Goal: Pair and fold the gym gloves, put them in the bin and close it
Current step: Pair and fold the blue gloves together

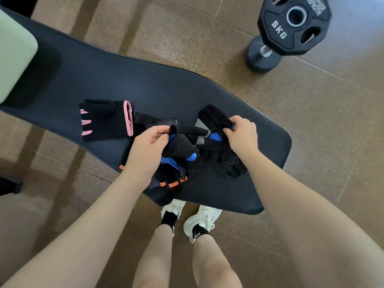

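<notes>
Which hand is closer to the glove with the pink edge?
The left hand. It grips a blue-trimmed glove just right of the pink-trimmed glove. The right hand pinches another black glove farther right on the mat.

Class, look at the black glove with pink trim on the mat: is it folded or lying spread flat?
Spread flat. The black glove with pink trim lies open on the dark mat, finger openings and pink cuff both showing.
</notes>
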`<state>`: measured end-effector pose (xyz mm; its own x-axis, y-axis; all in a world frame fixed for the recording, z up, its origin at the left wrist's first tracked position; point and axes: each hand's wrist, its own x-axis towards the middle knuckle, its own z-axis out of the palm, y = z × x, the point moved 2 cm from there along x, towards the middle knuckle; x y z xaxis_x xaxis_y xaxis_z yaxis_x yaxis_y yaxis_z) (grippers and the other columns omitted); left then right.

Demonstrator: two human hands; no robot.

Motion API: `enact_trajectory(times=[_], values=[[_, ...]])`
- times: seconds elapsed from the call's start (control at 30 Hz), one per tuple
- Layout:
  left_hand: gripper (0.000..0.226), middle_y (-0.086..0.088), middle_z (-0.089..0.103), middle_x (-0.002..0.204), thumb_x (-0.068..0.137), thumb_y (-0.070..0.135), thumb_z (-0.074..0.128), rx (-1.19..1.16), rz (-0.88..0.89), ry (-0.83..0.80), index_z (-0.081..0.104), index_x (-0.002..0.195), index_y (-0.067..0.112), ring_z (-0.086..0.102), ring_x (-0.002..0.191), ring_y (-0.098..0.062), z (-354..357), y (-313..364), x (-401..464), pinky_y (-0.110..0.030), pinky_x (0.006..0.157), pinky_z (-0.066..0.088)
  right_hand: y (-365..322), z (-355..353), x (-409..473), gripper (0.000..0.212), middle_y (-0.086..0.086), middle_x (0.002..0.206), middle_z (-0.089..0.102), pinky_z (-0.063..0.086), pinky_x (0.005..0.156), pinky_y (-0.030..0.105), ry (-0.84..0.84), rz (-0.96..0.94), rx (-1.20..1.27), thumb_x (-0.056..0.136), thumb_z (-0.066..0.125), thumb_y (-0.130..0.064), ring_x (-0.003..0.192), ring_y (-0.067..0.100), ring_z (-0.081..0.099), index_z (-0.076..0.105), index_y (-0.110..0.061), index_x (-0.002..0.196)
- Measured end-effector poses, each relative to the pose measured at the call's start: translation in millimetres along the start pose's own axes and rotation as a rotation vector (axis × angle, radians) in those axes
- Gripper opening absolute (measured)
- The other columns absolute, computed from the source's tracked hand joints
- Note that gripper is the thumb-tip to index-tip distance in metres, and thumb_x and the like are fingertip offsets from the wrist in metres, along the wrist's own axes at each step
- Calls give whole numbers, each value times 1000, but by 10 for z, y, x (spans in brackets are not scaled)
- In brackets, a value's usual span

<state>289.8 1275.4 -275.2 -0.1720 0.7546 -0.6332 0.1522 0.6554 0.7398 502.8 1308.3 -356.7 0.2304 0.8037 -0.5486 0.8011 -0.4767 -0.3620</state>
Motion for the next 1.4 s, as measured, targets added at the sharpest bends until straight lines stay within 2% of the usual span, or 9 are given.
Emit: enact_trajectory(times=[0.17,0.27,0.5,0.7,0.8,0.9,1.03,1.27,1.4], values=[[32,2,66,86,90,3,44,-114,-157,70,63,80,27,60,79,-13,-122,170,-234,-24,68,47,-79,-438,-445,11,4,105,57,40,84,29,20,-44,327,85,61,-12,97,19,51,59,-16,96],[29,-8,66,98,87,0,44,-81,-155,56,64,83,22,58,86,-20,-152,509,-528,-30,78,46,-121,-1013,-920,28,3,84,60,48,73,25,-106,-55,663,87,55,3,74,13,56,52,-25,80],[20,-2,62,100,91,5,46,69,54,-49,60,100,16,57,94,-16,-33,1607,-1471,-17,71,43,-259,-2470,-1881,29,3,92,70,58,69,23,-371,-134,956,90,49,7,77,11,70,55,-9,113],[20,-1,62,101,94,6,45,60,201,-24,60,105,14,58,93,-12,240,2169,-2252,-22,80,45,-195,-3409,-2385,29,-5,74,73,55,64,19,-527,-355,836,90,41,13,69,8,69,61,-8,92],[20,-6,63,106,95,8,43,-76,174,34,60,103,16,58,95,-18,392,2269,-2553,-41,87,48,-147,-3749,-2630,25,-8,71,71,53,65,18,-575,-491,613,92,42,10,67,6,68,61,-6,87],[20,-5,64,96,94,10,44,-269,156,33,62,93,19,58,79,-15,551,2332,-2787,-29,65,46,-84,-3994,-2861,21,-11,66,67,49,60,15,-553,-594,515,93,46,3,63,4,64,60,-9,82],[25,-1,66,90,96,7,41,-405,222,-114,63,92,19,59,81,-15,770,2446,-3071,-26,71,47,-139,-4149,-3090,25,-12,65,66,48,59,14,-468,-688,618,90,55,-1,61,4,61,62,-21,75],[39,1,66,100,92,-7,34,-162,311,-208,61,96,22,62,91,-13,1007,2429,-3440,-24,75,50,-158,-4060,-3032,2,-2,121,54,48,87,37,-173,-758,347,91,57,-19,89,24,60,58,-19,89],[46,-3,64,107,88,-13,30,-200,269,-177,60,98,20,59,105,-22,1062,2182,-3537,-30,85,48,-64,-3894,-3066,8,-1,83,61,46,76,36,-313,-712,281,91,56,-18,75,18,56,55,-22,83]])
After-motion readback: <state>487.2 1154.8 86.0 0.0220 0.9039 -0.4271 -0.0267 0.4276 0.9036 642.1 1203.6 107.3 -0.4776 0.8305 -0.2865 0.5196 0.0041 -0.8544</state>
